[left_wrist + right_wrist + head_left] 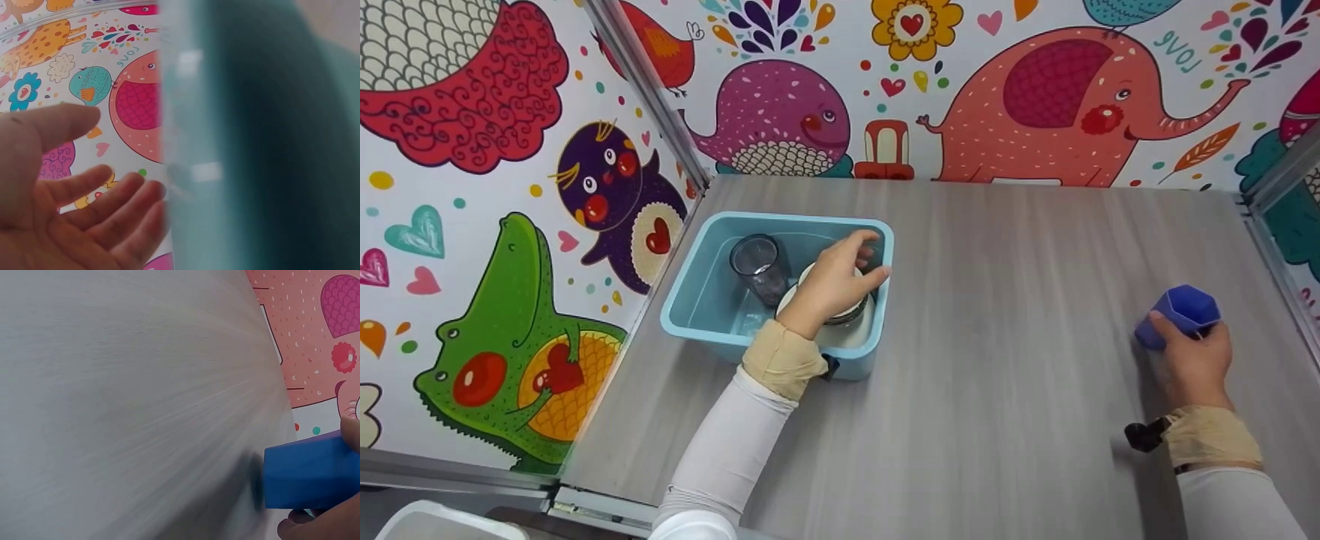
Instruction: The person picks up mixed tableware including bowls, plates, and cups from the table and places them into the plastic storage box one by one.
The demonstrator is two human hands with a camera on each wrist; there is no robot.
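Note:
My left hand (834,281) is over the right half of a light-blue plastic basin (679,319), thumb apart from bent fingers, holding nothing. In the left wrist view the palm (62,236) is empty, and the blurred basin wall (194,140) fills the right side. Below the hand are pale round dishes (859,335), partly hidden. A dark, clear drinking glass (761,274) leans in the basin to their left. Far right, my right hand (1200,367) grips a blue six-sided cup (1162,315), its mouth facing up. The right wrist view shows the cup's side (304,475) between thumb and fingers.
The basin stands on a grey wood-grain table (997,337), near the left wall panel (532,285). A back panel (1057,105) printed with animals borders the table. A white container's rim (457,517) shows at the lower left.

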